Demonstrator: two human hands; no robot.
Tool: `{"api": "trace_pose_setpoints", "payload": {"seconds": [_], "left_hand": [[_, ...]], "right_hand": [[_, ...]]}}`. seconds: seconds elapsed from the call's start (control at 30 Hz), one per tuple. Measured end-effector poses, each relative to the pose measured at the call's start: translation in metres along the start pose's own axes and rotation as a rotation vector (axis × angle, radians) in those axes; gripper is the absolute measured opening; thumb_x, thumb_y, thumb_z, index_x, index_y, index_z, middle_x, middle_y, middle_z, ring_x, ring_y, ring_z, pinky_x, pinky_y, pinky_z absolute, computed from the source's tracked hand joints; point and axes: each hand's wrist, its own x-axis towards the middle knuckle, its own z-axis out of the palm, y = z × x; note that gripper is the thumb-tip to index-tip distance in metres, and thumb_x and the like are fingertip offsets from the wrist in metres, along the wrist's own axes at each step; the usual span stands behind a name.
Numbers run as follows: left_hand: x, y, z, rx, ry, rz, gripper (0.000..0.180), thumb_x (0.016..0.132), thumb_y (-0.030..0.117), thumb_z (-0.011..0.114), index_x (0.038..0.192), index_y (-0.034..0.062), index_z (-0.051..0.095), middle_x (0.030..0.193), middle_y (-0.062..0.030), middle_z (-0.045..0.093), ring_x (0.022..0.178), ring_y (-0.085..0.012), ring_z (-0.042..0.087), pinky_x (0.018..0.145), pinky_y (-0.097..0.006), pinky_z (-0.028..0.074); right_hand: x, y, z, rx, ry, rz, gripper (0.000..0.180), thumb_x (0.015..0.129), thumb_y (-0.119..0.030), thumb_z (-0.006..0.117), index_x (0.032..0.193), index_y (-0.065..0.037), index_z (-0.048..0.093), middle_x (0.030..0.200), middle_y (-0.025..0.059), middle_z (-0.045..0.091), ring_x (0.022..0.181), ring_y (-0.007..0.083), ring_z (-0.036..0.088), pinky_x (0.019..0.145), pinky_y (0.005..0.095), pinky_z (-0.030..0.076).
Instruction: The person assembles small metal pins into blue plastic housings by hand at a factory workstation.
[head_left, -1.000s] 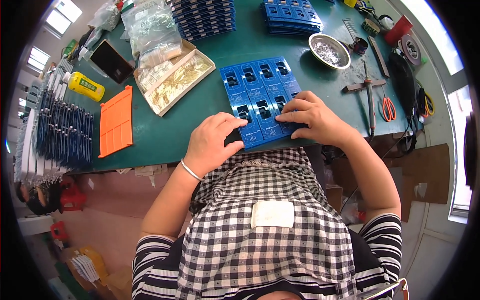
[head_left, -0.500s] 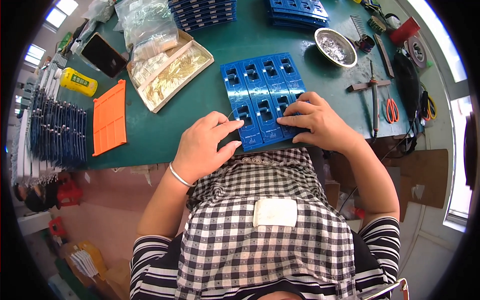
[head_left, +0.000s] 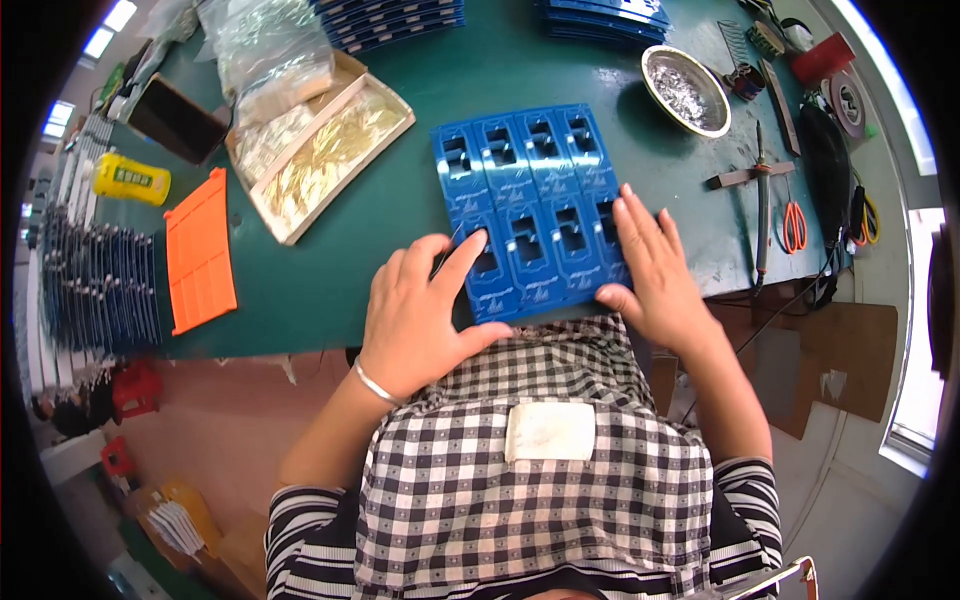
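Observation:
A blue circuit board panel [head_left: 513,190] with rows of dark cutouts lies flat near the table's front edge. My left hand [head_left: 412,305] is at its near left corner. The index fingertip presses by a lower left cutout, and the thumb is spread along the front edge. A thin dark wire [head_left: 457,231] sticks out beside that index finger; the curled fingers behind it hide its other end. My right hand [head_left: 660,275] lies along the panel's right edge with fingers stretched, its thumb touching the near right corner.
Left of the panel are a shallow box [head_left: 335,150] of fine gold-coloured strands, an orange plastic tray [head_left: 200,255], a yellow bottle [head_left: 130,180] and upright boards [head_left: 100,280]. At right are a metal bowl [head_left: 685,90], a soldering iron [head_left: 763,210] and orange-handled scissors [head_left: 794,228]. Blue panels [head_left: 605,18] are stacked behind.
My right hand has moved off the panel's lower right cutouts to its right edge, its fingers straighter. The left index finger stays near the lower left cutout. The whole view has shifted slightly.

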Motion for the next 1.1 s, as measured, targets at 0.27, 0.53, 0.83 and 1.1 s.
{"api": "trace_pose_setpoints", "payload": {"seconds": [0.27, 0.53, 0.83, 1.1], "left_hand": [[-0.011, -0.008, -0.028, -0.093, -0.174, 0.062, 0.084, 0.062, 0.049, 0.079, 0.133, 0.0147, 0.05, 0.114, -0.0103, 0.048, 0.096, -0.0286, 0.049, 0.086, -0.041, 0.041], [-0.016, -0.049, -0.061, -0.869, 0.241, -0.46, 0.02, 0.09, 0.001, 0.053, 0.105, 0.0012, 0.066, 0.074, 0.0048, 0.044, 0.065, -0.0038, 0.04, 0.059, -0.018, 0.032], [-0.018, -0.08, -0.084, -0.91, 0.529, -0.52, 0.028, 0.094, 0.005, 0.048, 0.117, -0.0089, 0.056, 0.088, -0.0005, 0.053, 0.071, -0.0039, 0.042, 0.065, -0.018, 0.036], [0.018, -0.06, -0.076, -0.227, 0.229, -0.231, 0.024, 0.089, 0.003, 0.053, 0.11, -0.0015, 0.063, 0.091, -0.0047, 0.051, 0.087, -0.0145, 0.047, 0.08, -0.026, 0.038]], "right_hand": [[-0.021, -0.028, -0.023, -0.028, -0.084, 0.09, 0.093, 0.079, -0.065, 0.052, 0.143, -0.001, 0.03, 0.149, 0.0207, 0.028, 0.137, 0.0356, 0.028, 0.112, 0.051, 0.017], [0.02, -0.074, -0.056, -0.093, -0.105, 0.037, 0.086, 0.079, -0.066, 0.049, 0.14, -0.006, 0.039, 0.149, 0.0152, 0.032, 0.14, 0.0344, 0.024, 0.112, 0.0543, 0.011], [-0.01, -0.011, -0.044, 0.334, 0.325, 0.27, 0.038, 0.084, -0.008, 0.061, 0.121, -0.001, 0.057, 0.127, 0.0173, 0.055, 0.118, 0.0329, 0.051, 0.099, 0.0389, 0.04], [-0.034, -0.028, -0.039, 0.399, 0.277, 0.232, 0.046, 0.069, -0.007, 0.073, 0.112, -0.004, 0.059, 0.121, 0.0126, 0.056, 0.107, 0.0325, 0.054, 0.092, 0.042, 0.042]]}}
